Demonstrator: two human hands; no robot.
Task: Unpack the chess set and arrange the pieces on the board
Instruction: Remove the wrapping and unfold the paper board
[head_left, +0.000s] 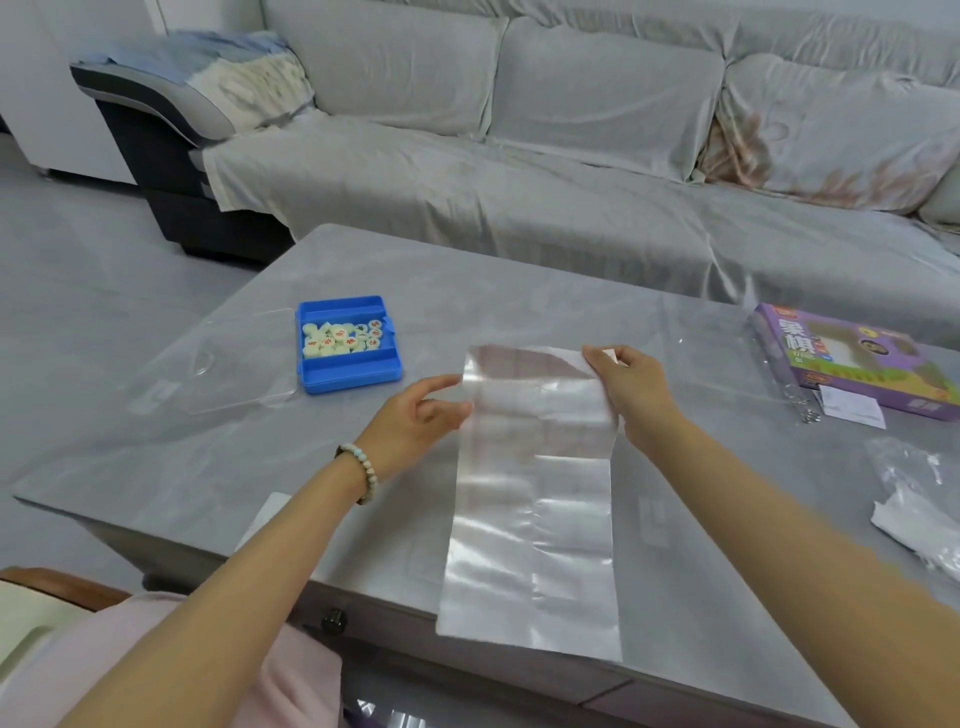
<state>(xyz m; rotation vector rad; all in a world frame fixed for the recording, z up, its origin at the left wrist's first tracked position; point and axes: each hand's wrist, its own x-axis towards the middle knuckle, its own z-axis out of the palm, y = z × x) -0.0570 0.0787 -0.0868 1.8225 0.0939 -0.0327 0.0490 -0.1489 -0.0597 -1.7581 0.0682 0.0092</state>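
A folded, glossy plastic board sheet (535, 493) with faint red grid lines hangs over the grey table (218, 467), its lower end past the front edge. My left hand (415, 421) pinches its left edge near the top. My right hand (631, 387) grips its upper right corner. A blue tray (349, 371) at the back left holds several round cream pieces (340, 338) with red and dark characters. A clear lid (223, 364) lies left of the tray.
A purple game box (852, 358) lies at the table's right edge with a white slip (852, 408) and clear wrapping beside it. Crumpled plastic bags (914, 499) sit at the near right. A grey covered sofa (519, 156) runs behind the table.
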